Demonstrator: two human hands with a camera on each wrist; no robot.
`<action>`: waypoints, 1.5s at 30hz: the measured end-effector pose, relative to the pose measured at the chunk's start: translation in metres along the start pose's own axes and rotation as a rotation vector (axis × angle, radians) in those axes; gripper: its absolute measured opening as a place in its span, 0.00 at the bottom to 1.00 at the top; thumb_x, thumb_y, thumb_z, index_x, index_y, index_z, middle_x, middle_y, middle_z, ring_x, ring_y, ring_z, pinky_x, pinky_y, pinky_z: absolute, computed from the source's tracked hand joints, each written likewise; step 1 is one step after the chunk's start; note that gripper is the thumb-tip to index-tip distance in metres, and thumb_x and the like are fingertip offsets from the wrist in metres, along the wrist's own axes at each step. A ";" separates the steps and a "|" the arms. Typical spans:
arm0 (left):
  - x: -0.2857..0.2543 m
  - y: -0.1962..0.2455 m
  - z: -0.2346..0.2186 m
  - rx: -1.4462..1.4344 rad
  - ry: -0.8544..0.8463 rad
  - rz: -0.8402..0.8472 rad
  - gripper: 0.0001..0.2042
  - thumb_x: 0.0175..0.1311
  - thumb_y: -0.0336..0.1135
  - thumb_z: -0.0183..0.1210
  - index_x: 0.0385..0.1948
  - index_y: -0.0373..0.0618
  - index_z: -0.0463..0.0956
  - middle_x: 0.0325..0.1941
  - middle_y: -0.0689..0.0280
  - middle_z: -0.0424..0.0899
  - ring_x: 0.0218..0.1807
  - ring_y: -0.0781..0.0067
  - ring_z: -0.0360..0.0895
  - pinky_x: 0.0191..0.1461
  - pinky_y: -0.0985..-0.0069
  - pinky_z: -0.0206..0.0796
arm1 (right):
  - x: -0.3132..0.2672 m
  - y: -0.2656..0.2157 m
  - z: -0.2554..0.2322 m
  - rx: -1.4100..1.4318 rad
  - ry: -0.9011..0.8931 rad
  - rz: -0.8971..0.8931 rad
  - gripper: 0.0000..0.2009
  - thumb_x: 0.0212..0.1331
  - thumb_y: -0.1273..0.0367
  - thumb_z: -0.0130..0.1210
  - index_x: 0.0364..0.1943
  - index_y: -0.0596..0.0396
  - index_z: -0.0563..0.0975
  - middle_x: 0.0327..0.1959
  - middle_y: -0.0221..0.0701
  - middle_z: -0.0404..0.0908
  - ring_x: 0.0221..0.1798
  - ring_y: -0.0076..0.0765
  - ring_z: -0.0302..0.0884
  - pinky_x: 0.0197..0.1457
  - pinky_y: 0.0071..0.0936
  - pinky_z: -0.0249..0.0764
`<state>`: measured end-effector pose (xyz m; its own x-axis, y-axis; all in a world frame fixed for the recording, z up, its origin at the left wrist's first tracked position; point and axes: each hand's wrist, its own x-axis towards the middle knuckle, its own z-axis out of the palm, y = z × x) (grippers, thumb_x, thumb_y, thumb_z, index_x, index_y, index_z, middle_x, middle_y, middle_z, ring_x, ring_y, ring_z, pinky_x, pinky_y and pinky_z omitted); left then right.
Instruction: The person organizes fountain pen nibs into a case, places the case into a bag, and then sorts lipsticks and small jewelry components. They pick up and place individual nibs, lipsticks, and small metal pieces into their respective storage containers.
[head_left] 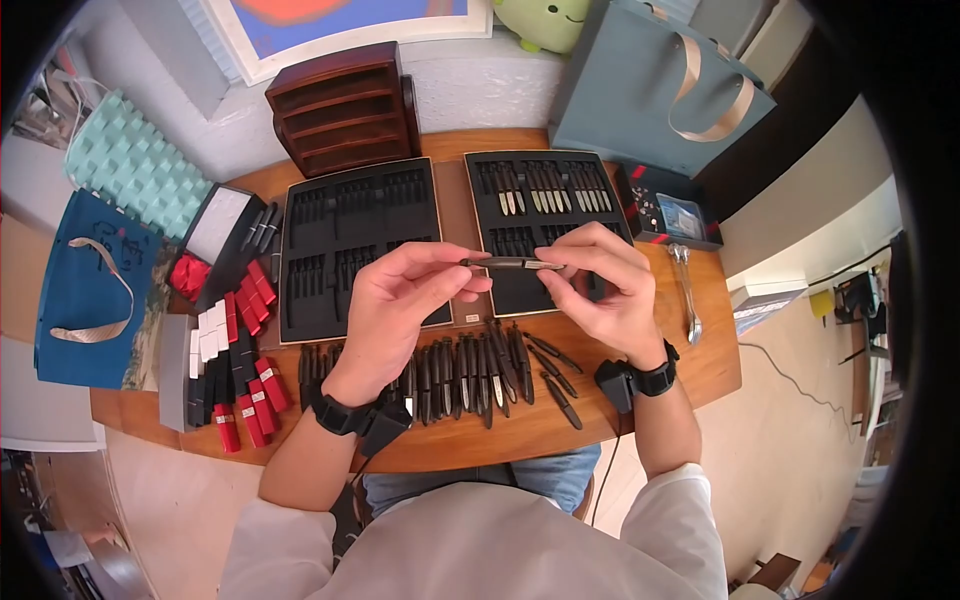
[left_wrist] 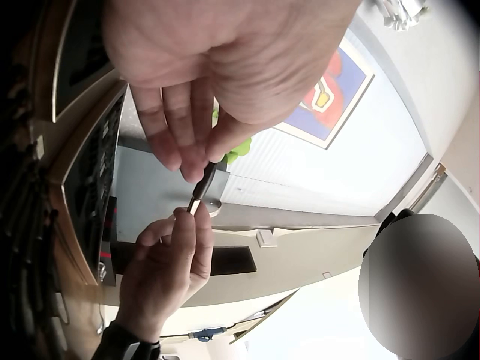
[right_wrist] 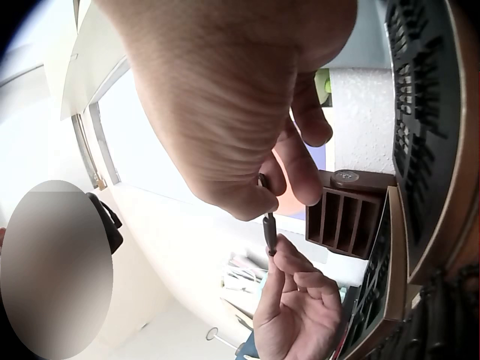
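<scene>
Between both hands, over the near edge of two black slotted trays, a slim dark pen (head_left: 505, 262) with a silver section is held level. My left hand (head_left: 392, 295) pinches its dark end between thumb and fingertips. At the silver end, the thumb and fingers of my right hand (head_left: 612, 285) pinch it, hiding the tip. In the left wrist view the dark pen (left_wrist: 203, 182) spans the gap between the fingertips. The left tray (head_left: 345, 228) and the right tray (head_left: 515, 292) hold rows of similar pens. More dark pens (head_left: 462, 372) lie side by side in front of them.
A few loose pens (head_left: 562, 402) lie at the front right, and a metal utensil (head_left: 686, 290) beyond them. Red boxes (head_left: 268, 385) cluster at left with white and black ones. Behind stand a wooden rack (head_left: 340, 105) and a grey-blue paper bag (head_left: 630, 100).
</scene>
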<state>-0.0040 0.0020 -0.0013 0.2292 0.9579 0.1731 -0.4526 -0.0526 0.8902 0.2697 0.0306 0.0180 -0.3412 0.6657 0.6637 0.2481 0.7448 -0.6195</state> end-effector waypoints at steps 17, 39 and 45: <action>-0.001 -0.001 -0.001 0.110 0.071 -0.013 0.11 0.82 0.28 0.65 0.59 0.34 0.86 0.53 0.54 0.94 0.48 0.67 0.92 0.53 0.71 0.84 | -0.003 -0.003 0.001 0.139 -0.015 0.118 0.14 0.69 0.83 0.66 0.56 0.61 0.90 0.42 0.33 0.88 0.33 0.20 0.87 0.31 0.17 0.73; 0.011 -0.006 0.000 0.588 0.091 -0.037 0.12 0.80 0.32 0.67 0.58 0.38 0.87 0.55 0.64 0.92 0.51 0.74 0.90 0.56 0.74 0.81 | 0.044 0.040 0.007 -0.524 -0.089 0.068 0.06 0.67 0.72 0.70 0.45 0.55 0.92 0.39 0.33 0.90 0.34 0.44 0.90 0.38 0.40 0.83; 0.023 0.009 0.016 0.985 -0.028 -0.041 0.11 0.76 0.37 0.70 0.54 0.45 0.88 0.50 0.62 0.90 0.53 0.65 0.87 0.62 0.66 0.74 | 0.070 0.088 0.028 -0.734 -0.151 -0.046 0.06 0.68 0.69 0.68 0.44 0.54 0.90 0.41 0.35 0.88 0.38 0.51 0.90 0.42 0.46 0.85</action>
<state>0.0107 0.0189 0.0176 0.2544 0.9579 0.1327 0.4737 -0.2431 0.8464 0.2424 0.1416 -0.0022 -0.4735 0.6584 0.5850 0.7531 0.6471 -0.1187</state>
